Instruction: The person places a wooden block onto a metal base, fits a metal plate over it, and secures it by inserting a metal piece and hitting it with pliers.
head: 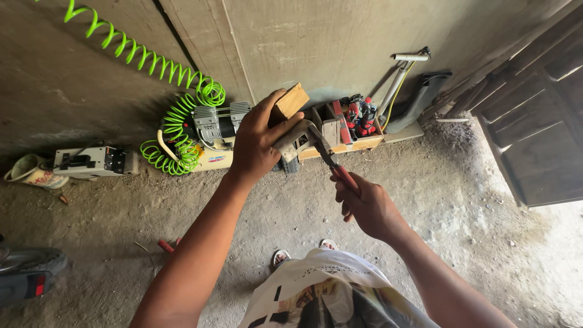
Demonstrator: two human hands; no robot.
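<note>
So your left hand (pixel 258 143) grips the wood-and-metal piece (pixel 290 121) while your right hand (pixel 364 206) clamps the pliers (pixel 331 159) on it; probably mid-pull, nothing freed yet.

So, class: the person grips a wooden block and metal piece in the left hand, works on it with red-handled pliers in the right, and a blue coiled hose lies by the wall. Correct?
Not quite. The coiled hose by the wall is bright green, not blue, as the head view shows. The rest stands: the left hand grips the wooden block and metal piece, and the right hand holds the red-handled pliers.
</note>
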